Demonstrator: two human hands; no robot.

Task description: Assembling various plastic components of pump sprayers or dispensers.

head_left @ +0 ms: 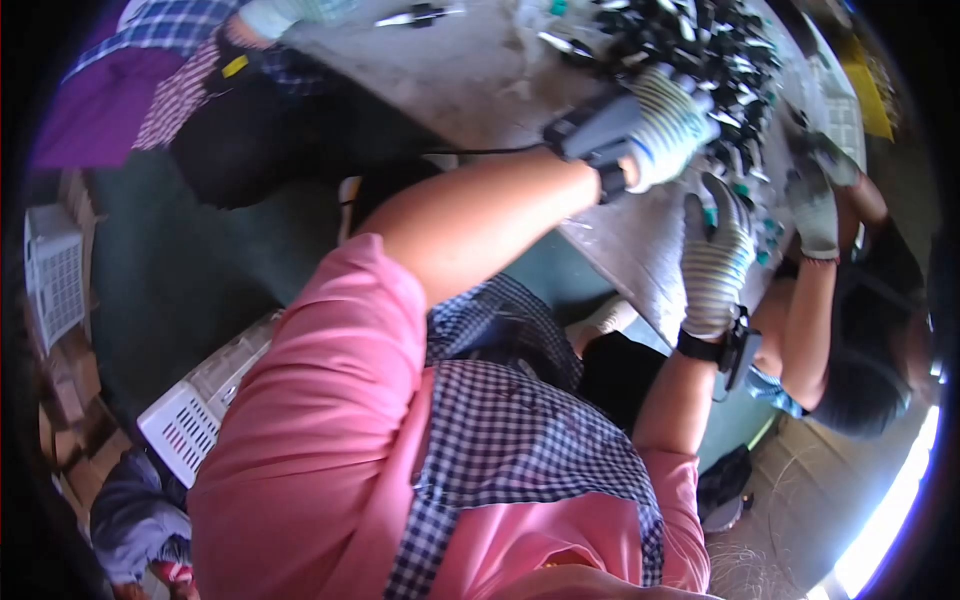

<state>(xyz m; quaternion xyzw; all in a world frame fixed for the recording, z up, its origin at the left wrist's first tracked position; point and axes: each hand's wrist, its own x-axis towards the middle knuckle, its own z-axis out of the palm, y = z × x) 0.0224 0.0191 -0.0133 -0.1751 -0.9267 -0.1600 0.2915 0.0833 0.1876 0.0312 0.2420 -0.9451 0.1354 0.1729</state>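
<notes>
A large heap of small black-and-white pieces (700, 50), too small and jumbled to name, lies on a grey table (450, 85). My left hand (668, 125), in a striped knit glove, is at the near edge of this heap; its fingertips are blurred and partly hidden, so what they touch is unclear. Close by, my right hand (717, 265) wears the same kind of glove. Its thumb and fingers are stretched out and apart over the table's near part. Small green pieces (768, 240) are scattered beside it, and one shows between thumb and fingers.
On the right, a co-worker's gloved hands (815, 200) are close to mine. Another co-worker's gloved hand (270, 18) rests at the table's far left, near a loose black-and-white piece (420, 14). White plastic crates (185, 430) and cardboard boxes (75, 385) stand at left.
</notes>
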